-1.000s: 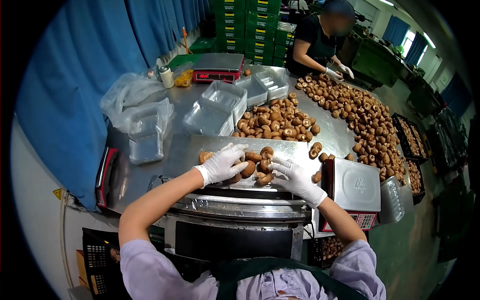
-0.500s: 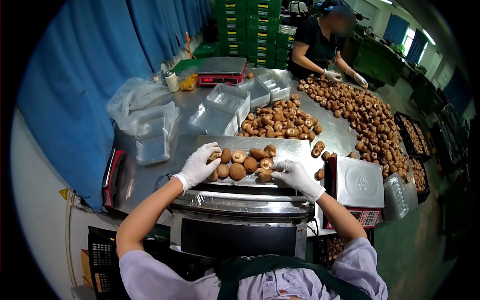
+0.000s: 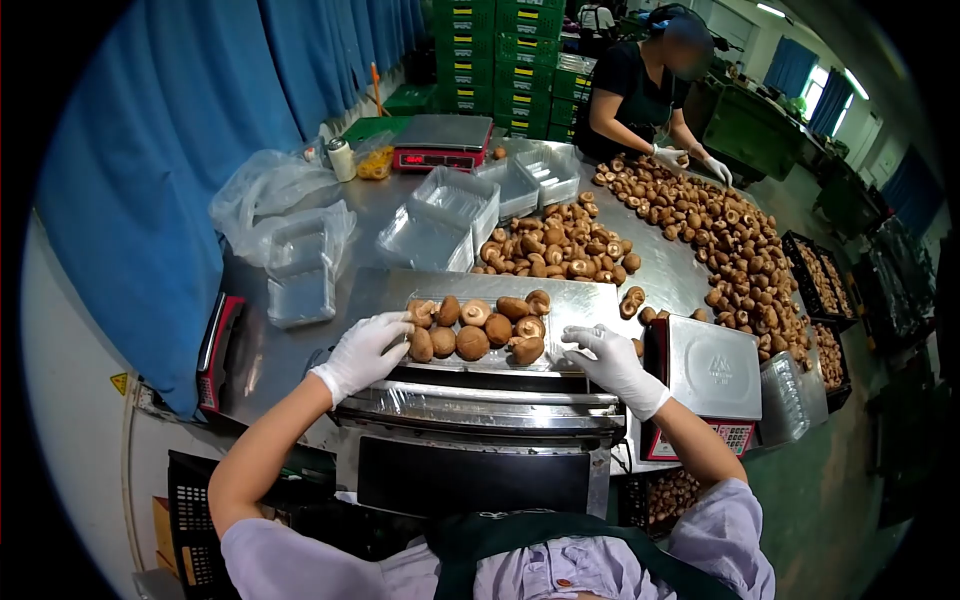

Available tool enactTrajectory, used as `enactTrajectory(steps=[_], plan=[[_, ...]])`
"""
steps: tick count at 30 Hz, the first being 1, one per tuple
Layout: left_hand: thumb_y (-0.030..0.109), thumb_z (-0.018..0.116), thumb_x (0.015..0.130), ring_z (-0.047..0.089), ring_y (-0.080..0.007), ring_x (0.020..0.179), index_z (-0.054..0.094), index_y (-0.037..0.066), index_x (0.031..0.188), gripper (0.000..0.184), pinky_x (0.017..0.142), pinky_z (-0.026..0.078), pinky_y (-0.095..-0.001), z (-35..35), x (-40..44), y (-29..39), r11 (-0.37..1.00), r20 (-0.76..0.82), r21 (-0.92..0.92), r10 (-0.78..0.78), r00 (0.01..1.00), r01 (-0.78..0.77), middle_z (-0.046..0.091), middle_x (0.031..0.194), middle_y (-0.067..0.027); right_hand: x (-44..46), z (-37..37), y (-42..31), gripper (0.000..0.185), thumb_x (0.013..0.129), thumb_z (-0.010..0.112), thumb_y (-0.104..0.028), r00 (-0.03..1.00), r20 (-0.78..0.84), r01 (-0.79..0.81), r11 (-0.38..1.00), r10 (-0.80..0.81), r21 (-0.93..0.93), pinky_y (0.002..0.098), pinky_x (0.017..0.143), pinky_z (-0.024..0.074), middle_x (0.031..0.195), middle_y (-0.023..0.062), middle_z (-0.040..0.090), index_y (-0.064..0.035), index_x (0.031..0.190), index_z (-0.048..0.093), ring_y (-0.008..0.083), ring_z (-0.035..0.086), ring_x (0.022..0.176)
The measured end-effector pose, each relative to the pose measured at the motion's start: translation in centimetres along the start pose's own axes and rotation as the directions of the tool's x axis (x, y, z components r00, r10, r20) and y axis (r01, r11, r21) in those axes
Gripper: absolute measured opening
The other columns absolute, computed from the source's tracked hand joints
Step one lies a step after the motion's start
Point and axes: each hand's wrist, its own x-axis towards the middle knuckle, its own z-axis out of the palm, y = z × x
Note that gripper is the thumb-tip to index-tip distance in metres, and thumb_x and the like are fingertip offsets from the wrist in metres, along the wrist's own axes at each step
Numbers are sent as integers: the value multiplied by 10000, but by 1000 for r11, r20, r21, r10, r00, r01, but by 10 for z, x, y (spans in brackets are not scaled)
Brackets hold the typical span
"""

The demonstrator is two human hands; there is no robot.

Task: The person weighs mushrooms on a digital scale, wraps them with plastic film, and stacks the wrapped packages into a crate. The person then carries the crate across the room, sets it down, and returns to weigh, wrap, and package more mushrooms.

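Brown shiitake mushrooms [image 3: 473,342] sit grouped in rows on the metal top [image 3: 385,292] of a wrapping machine in front of me; a clear tray seems to be under them, but its edges are hard to make out. My left hand [image 3: 362,355], in a white glove, is beside the leftmost mushrooms with fingers stretched toward them; whether the fingertips touch is unclear. On the other side, my right hand [image 3: 618,370], also gloved, is apart from the mushrooms, its fingers loosely bent and spread. Clear film [image 3: 470,395] lies over the machine's front roller.
Behind the machine lie a mushroom pile [image 3: 555,243] and empty clear trays [image 3: 440,220]. Scales stand at right [image 3: 712,368], back [image 3: 443,142] and left [image 3: 220,350]. A co-worker [image 3: 640,100] handles a larger mushroom heap [image 3: 720,230]. A plastic bag [image 3: 265,195] lies at left.
Both hands have drawn outward from the mushrooms, the left to the left and the right to the right. The right fingers have let go of the mushroom at the near right corner.
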Motion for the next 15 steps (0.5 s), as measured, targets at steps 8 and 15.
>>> enactTrajectory(steps=[8,15], plan=[[116,510,810,582,-176,687,583,156,1095,297,563,477,-296,-11,-41,-22,573,577,397,452,680,-717,536,1228,-60,-40,-27,7,368,827,572,-187,767,479,571,795,-427,-206,377,603,528,1247,90,548,-92,1182,552,275,597,812],[198,571,829,587,-281,797,608,64,877,147,707,503,-357,8,-56,-18,982,338,152,58,939,-115,598,909,-89,-65,-13,10,239,865,535,-176,868,262,440,898,-421,-16,391,661,503,913,117,598,-39,1051,594,308,584,717]])
